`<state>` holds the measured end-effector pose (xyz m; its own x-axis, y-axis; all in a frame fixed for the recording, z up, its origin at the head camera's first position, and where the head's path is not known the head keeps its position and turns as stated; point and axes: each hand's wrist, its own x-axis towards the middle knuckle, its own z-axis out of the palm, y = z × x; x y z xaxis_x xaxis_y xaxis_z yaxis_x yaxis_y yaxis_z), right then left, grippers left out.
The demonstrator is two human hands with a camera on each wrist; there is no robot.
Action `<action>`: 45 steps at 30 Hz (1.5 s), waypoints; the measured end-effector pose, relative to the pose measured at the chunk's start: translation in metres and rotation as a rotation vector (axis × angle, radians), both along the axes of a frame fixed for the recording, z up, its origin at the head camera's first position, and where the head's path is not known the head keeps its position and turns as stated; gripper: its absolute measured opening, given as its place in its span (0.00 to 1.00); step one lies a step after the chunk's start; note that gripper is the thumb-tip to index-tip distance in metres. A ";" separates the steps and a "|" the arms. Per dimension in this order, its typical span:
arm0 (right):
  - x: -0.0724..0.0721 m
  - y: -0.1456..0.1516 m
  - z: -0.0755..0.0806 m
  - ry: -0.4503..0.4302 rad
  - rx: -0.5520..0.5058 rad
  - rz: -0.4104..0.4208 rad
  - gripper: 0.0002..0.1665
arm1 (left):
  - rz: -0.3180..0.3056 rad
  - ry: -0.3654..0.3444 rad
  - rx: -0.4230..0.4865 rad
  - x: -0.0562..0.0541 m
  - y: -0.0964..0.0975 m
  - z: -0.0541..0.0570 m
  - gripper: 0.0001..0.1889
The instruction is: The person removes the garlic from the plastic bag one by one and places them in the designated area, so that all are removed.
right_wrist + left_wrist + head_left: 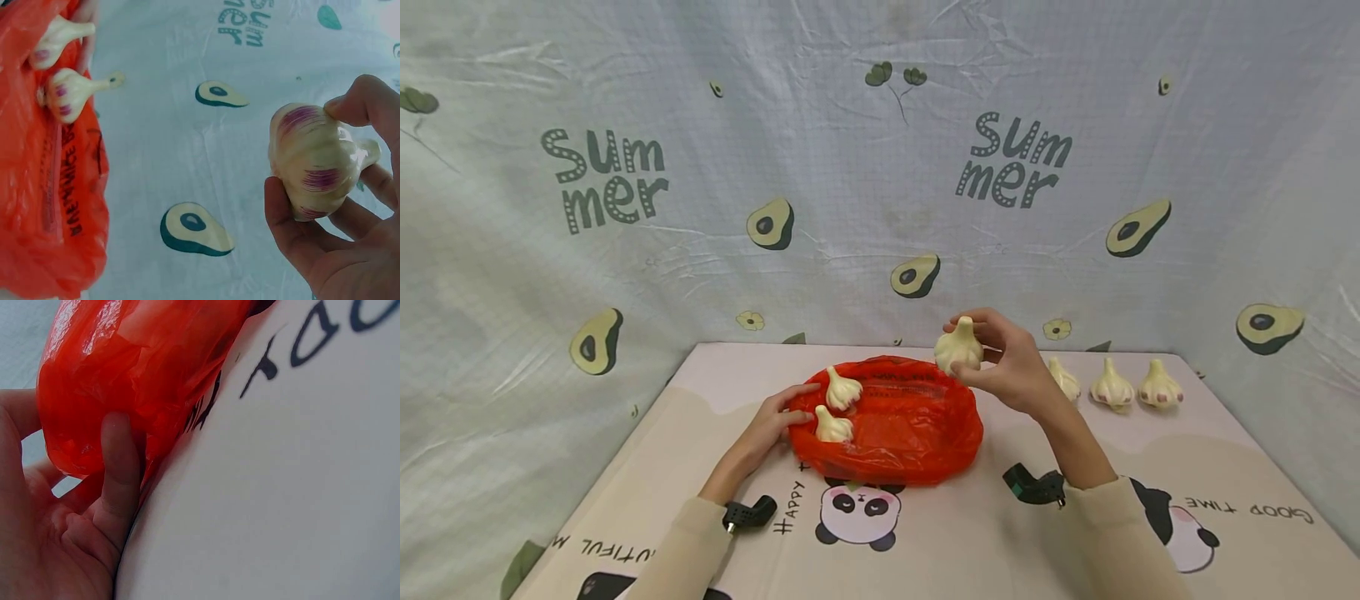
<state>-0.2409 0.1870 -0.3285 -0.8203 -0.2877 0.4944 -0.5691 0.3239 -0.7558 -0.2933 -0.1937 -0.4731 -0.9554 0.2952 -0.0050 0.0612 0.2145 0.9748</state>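
Holding 1 garlic (958, 347) near the bag (910, 463), the right grip (1011, 367) may be risking a slip on glossy skin; the left grip (767, 427), pinching the bag, could be tipping 2 bulbs (844, 390) out.

Head view: you had soft, even light. Left-wrist view: dim; red bag (125, 381) glared, upper left. Right-wrist view: upper right glowed.

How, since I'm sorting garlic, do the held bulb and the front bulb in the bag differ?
The held bulb is in the right hand; the front bulb sits in the red bag. The held bulb is nearly upright; the front bulb leans left. Both show purple marks.
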 end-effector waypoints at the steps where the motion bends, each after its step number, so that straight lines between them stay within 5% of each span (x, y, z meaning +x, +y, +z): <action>1: 0.000 0.003 0.000 0.007 -0.001 -0.008 0.29 | 0.000 -0.001 -0.001 0.000 0.000 0.000 0.30; 28: -0.004 0.085 -0.027 -0.088 0.124 -0.104 0.27 | -0.011 0.020 0.004 -0.001 0.001 0.000 0.29; 45: -0.018 0.113 -0.071 -0.202 0.392 -0.170 0.32 | -0.010 0.020 0.004 0.000 0.000 0.000 0.29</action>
<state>-0.2591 0.2998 -0.3998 -0.9403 -0.2742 0.2015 -0.3379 0.6825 -0.6481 -0.2931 -0.1932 -0.4730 -0.9524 0.3043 0.0155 0.0830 0.2101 0.9741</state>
